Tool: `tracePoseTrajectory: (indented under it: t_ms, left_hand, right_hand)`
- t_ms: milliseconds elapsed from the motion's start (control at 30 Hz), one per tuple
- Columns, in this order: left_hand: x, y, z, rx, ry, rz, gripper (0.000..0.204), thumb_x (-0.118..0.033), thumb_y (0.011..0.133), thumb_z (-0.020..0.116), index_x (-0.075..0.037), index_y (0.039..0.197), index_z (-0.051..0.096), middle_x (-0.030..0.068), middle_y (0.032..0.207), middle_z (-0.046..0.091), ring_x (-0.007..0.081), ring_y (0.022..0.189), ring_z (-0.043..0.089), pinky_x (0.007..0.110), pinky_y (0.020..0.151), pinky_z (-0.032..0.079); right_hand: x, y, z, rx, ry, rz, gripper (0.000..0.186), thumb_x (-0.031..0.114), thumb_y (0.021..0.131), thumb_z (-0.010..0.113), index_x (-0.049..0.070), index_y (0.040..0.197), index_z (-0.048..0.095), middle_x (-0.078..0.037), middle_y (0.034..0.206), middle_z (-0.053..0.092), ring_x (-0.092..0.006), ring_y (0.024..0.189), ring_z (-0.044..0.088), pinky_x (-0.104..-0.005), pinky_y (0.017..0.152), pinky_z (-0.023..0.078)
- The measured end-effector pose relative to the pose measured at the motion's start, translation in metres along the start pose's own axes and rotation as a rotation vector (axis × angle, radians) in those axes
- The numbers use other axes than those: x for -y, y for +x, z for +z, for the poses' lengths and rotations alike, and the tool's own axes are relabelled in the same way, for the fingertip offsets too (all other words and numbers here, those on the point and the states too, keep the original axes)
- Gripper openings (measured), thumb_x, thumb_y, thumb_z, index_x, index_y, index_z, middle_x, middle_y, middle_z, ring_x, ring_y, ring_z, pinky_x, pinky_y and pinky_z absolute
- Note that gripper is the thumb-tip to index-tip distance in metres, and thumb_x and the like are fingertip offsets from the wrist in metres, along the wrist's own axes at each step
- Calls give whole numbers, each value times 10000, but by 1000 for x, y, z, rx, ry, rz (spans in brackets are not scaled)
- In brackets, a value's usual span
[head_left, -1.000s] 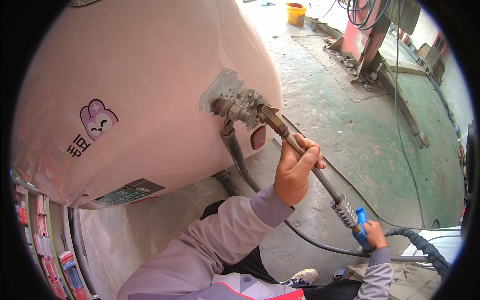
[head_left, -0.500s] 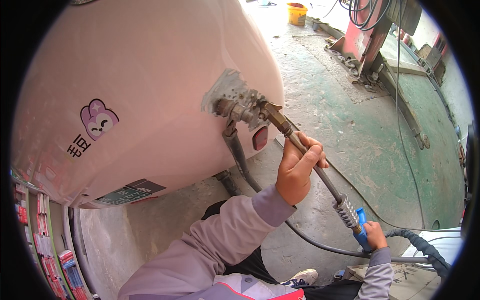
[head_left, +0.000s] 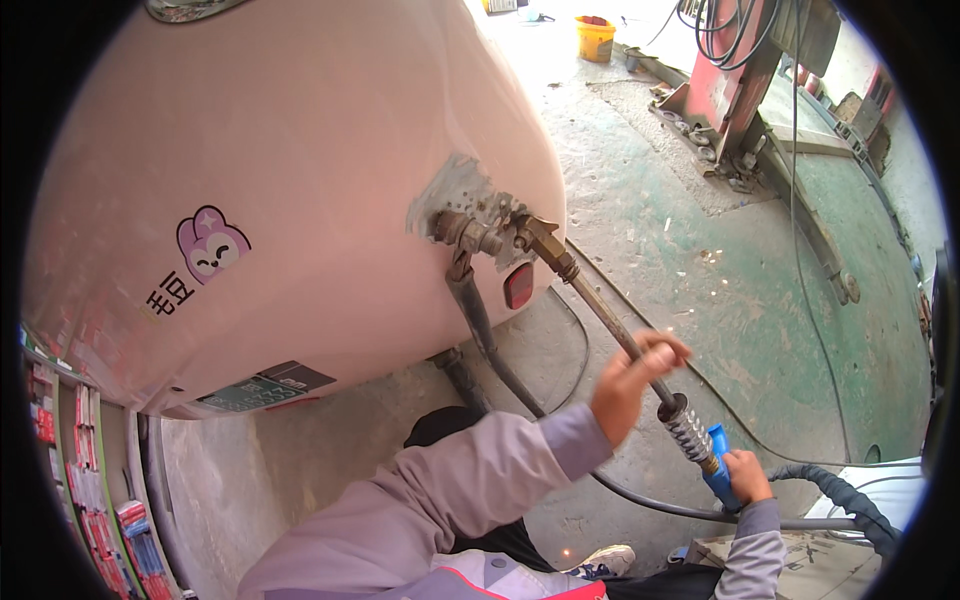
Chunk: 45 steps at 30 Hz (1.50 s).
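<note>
A long metal dent puller [head_left: 603, 308] slants from the car panel down to its blue handle [head_left: 719, 470]. Its brass-coloured head [head_left: 543, 240] meets a bare, pitted grey patch [head_left: 462, 178] on the pink car [head_left: 350, 130]. My right hand [head_left: 748, 478] is closed round the handle, just below a coil spring [head_left: 688, 430]. Over the middle of the rod is my left hand [head_left: 622, 385], blurred, its fingers loosely stretched out across the rod rather than wrapped tight. Beside the puller's head, a metal clamp [head_left: 465, 232] with a thick black cable [head_left: 480, 325] sits against the patch.
Bright sparks [head_left: 712, 256] show above the floor. Dark cables [head_left: 815, 330] run across the green-grey floor. A red lift post [head_left: 722, 85] stands at the upper right, a yellow bucket [head_left: 595, 40] at the top. Shelved packages [head_left: 90, 460] line the lower left.
My left hand has loosened from the upper rod and moved down it toward the spring. Sparks have appeared near the floor. My right hand stays on the handle.
</note>
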<state>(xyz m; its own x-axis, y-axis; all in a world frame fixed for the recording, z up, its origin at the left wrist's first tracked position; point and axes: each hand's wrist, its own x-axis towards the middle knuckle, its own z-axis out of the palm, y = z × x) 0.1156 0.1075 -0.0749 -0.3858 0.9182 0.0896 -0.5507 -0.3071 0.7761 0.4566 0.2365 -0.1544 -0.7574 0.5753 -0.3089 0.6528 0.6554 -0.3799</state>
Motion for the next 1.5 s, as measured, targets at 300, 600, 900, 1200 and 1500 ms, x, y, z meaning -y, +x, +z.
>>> tracePoseTrajectory:
  t_ms: [300, 600, 900, 1200, 1500]
  left_hand:
    - [21, -8, 14, -84, -279, -290, 264, -274, 1003, 503, -49, 892, 584, 102, 864, 641, 209, 871, 634, 380, 868, 496]
    - [21, -16, 51, -199, -27, -241, 313, -270, 1038, 514, -36, 851, 605, 46, 738, 638, 120, 715, 596, 273, 726, 471]
    - [28, -11, 23, -61, -31, -261, 286, -234, 1043, 498, -30, 859, 581, 77, 778, 634, 176, 786, 632, 340, 792, 512]
    - [31, -17, 27, 26, 207, -44, 343, -258, 1055, 405, -45, 845, 571, 104, 826, 647, 202, 793, 623, 342, 803, 502]
    - [96, -46, 34, 195, 107, -321, 367, -339, 1084, 405, -40, 981, 592, 44, 984, 652, 113, 979, 568, 282, 910, 439]
  right_hand:
    - [-6, -2, 5, -2, -26, -23, 213, 190, 869, 561, -12, 847, 622, -271, 840, 618, -460, 801, 605, -482, 690, 474]
    - [31, -3, -13, -9, 302, 468, 563, 447, 847, 649, -115, 868, 622, -320, 811, 629, -397, 782, 655, -439, 715, 491]
    - [33, 5, -9, -7, 345, 572, 534, 455, 850, 668, -77, 815, 632, -143, 708, 622, -196, 658, 586, -379, 616, 465]
    - [20, -6, -4, 8, 318, 599, 698, 580, 805, 676, -114, 857, 626, -277, 795, 629, -335, 765, 646, -441, 738, 492]
    - [-11, -34, -13, 68, 274, 631, 635, 512, 790, 688, -121, 816, 648, -270, 766, 655, -323, 727, 656, -437, 701, 493]
